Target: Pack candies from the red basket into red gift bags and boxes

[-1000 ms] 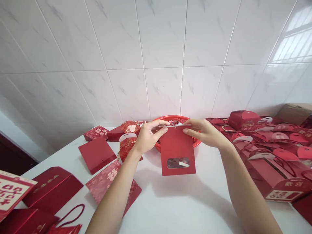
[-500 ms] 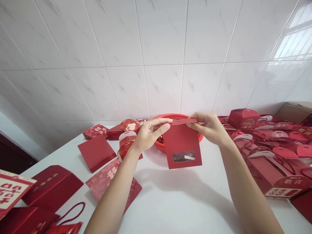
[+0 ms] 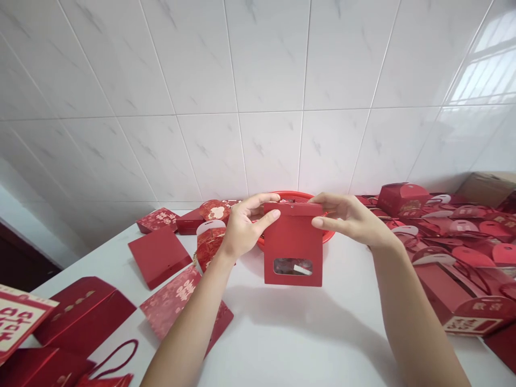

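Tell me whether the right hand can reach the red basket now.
Likely yes, once free: the right hand holds the windowed box, which hides part of the basket, but its rim shows close by.

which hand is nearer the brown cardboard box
Right: the right hand is left of the cardboard box; the left hand is farther left, across the red packet both hold.

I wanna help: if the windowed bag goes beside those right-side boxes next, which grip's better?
Probably the right grip: it touches the red windowed bag and is nearer the red gift boxes than the left grip is.
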Demonstrator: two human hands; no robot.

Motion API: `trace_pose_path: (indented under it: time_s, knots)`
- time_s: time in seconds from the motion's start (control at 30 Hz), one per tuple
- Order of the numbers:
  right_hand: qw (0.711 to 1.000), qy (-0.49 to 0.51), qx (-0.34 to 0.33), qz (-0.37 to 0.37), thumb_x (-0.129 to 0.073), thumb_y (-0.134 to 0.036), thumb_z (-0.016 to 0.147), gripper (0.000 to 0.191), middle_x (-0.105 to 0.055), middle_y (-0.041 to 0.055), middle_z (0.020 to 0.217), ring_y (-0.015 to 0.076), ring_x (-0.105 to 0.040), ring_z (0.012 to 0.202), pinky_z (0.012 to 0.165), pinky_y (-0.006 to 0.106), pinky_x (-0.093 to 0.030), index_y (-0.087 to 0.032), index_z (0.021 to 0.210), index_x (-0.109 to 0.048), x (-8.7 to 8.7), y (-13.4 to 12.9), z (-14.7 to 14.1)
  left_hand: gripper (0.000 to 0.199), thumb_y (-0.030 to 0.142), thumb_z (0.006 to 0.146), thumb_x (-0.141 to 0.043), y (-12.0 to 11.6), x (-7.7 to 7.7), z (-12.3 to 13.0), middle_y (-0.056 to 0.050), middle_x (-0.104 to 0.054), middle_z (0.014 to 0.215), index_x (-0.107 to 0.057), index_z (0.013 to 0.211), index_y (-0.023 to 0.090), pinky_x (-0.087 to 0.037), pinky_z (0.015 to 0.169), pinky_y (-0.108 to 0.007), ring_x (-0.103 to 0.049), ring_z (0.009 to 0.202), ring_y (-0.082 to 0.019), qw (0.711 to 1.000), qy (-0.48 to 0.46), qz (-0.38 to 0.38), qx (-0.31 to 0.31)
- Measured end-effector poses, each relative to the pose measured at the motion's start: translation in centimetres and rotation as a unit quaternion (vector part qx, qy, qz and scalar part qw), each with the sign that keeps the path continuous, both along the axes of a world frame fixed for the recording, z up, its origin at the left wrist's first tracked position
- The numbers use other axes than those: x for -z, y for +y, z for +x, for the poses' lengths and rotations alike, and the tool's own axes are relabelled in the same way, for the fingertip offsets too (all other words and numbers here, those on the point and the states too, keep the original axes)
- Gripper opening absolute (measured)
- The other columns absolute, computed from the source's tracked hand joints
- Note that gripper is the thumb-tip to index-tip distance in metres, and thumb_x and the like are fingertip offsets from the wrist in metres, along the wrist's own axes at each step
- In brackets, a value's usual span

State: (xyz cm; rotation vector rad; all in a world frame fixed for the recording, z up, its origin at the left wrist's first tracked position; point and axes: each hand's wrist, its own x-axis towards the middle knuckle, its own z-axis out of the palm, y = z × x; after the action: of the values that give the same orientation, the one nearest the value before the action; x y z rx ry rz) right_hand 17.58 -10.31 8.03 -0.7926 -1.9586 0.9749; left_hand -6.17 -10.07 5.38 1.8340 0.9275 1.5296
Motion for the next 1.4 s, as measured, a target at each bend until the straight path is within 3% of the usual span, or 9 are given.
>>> trace_pose_path:
  time_s: [0.17,0.33,0.5,0.9,1.1,1.4]
  knots:
    - [0.998,0.043,0.034,-0.016,-0.069,-0.055,0.084,0.037,-0.071,0.0066,0.083,0.0207,-0.067,0.076,0.063,0.030,-0.054,-0.018,0.089,-0.069,0.3,0.4,-0.3,0.028,0.029,0.078,-0.077,-0.2,-0.1,0.1,-0.007,-0.074,0.112,-0.073,0.103,0.019,-0.059,0.078,-0.029,-0.070,0.097,-0.022,1.000,-0.026,0.008,0.005]
    - [0.997,0.056,0.044,0.020,-0.068,-0.054,0.086,0.036,-0.069,0.0051,0.079,0.0179,-0.063,0.071,0.059,0.028,-0.049,-0.018,0.083,-0.069,0.4,0.4,-0.5,0.030,0.030,0.078,-0.078,-0.5,-0.6,0.3,-0.005,-0.076,0.103,-0.073,0.106,0.020,-0.058,0.073,-0.026,-0.071,0.092,-0.020,0.995,-0.053,-0.060,0.054]
    - [0.994,0.062,0.077,0.041,-0.068,-0.054,0.086,0.035,-0.068,0.0049,0.079,0.0176,-0.061,0.072,0.060,0.027,-0.048,-0.018,0.082,-0.068,0.4,0.4,-0.5,0.028,0.042,0.088,-0.068,-0.2,-0.4,0.5,-0.004,-0.074,0.080,-0.073,0.081,0.015,-0.055,0.067,-0.025,-0.068,0.074,-0.016,0.992,-0.028,-0.076,0.096]
    - [0.995,0.052,0.072,0.049,-0.065,-0.052,0.088,0.035,-0.067,0.0052,0.080,0.0177,-0.061,0.072,0.060,0.027,-0.048,-0.018,0.083,-0.068,0.6,0.7,-0.7,0.035,0.041,0.087,-0.070,0.2,-0.1,0.5,-0.001,-0.064,0.064,-0.066,0.062,0.016,-0.051,0.062,-0.023,-0.062,0.067,-0.014,0.995,-0.023,-0.043,0.092]
    - [0.995,0.046,0.070,0.047,-0.064,-0.053,0.088,0.036,-0.067,0.0050,0.080,0.0180,-0.061,0.072,0.060,0.028,-0.048,-0.018,0.083,-0.067,0.7,0.8,-0.7,0.029,0.042,0.086,-0.070,0.4,0.0,0.5,-0.002,-0.068,0.070,-0.074,0.075,0.016,-0.052,0.063,-0.024,-0.064,0.070,-0.015,0.993,-0.029,-0.063,0.091]
    - [0.995,0.034,0.071,0.059,-0.062,-0.056,0.089,0.038,-0.065,0.0048,0.078,0.0182,-0.060,0.071,0.062,0.029,-0.049,-0.018,0.083,-0.066,0.8,1.0,-0.6,0.038,0.054,0.081,-0.072,1.3,1.2,1.1,-0.004,-0.072,0.079,-0.074,0.087,0.016,-0.053,0.066,-0.028,-0.066,0.075,-0.019,0.995,-0.059,-0.060,0.061]
